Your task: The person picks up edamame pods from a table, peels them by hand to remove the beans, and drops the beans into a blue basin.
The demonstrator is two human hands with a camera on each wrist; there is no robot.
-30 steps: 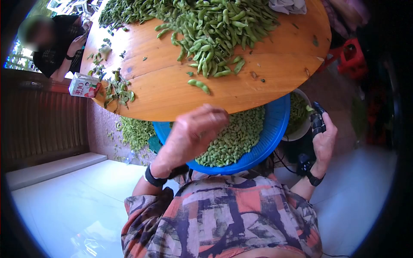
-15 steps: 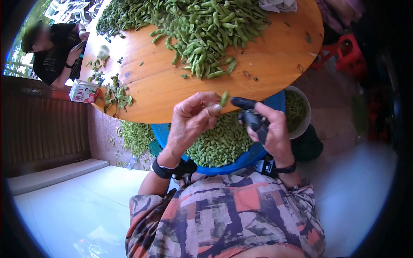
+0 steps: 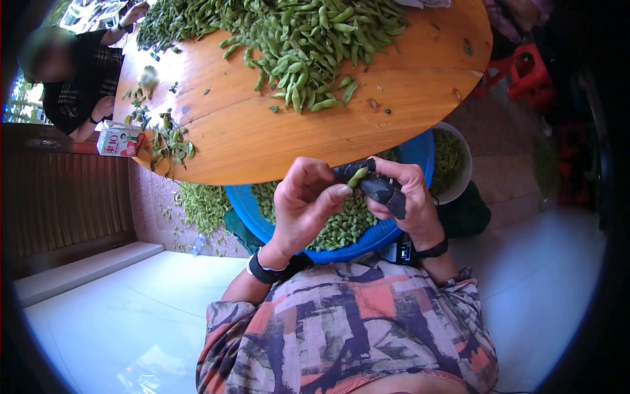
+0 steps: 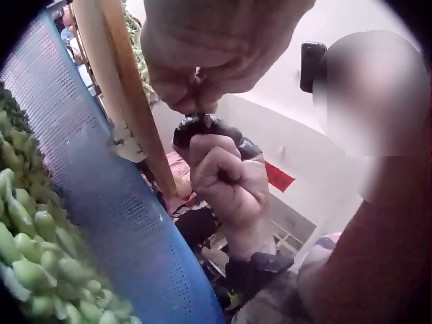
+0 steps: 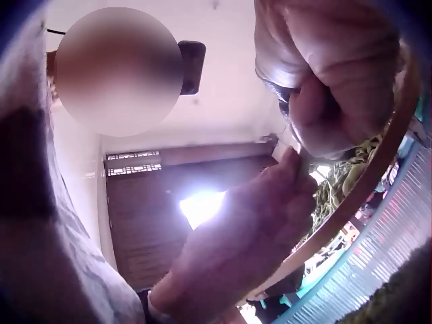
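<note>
Both of my hands meet over a blue basin (image 3: 420, 172) of shelled green beans (image 3: 338, 226). My left hand (image 3: 338, 189) pinches one end of a green edamame pod (image 3: 357, 177). My right hand (image 3: 375, 182), with black covers on its thumb and forefinger, pinches the other end. In the left wrist view the left hand (image 4: 196, 101) sits at the top and the curled right hand (image 4: 226, 179) just below it, beside the blue basin (image 4: 101, 202). The right wrist view shows the right hand (image 5: 317, 115) touching the left hand (image 5: 270, 209).
A round wooden table (image 3: 275, 144) carries a big heap of unshelled pods (image 3: 295, 33). A white bowl (image 3: 467, 164) of green pods stands right of the basin. A carton (image 3: 118, 139) sits at the table's left edge. Another person (image 3: 72, 79) sits at the far left. A red stool (image 3: 531, 72) stands at the right.
My left hand lifted a pod from over the basin. My right hand swung in from beside the white bowl, and both hands now pinch the pod.
</note>
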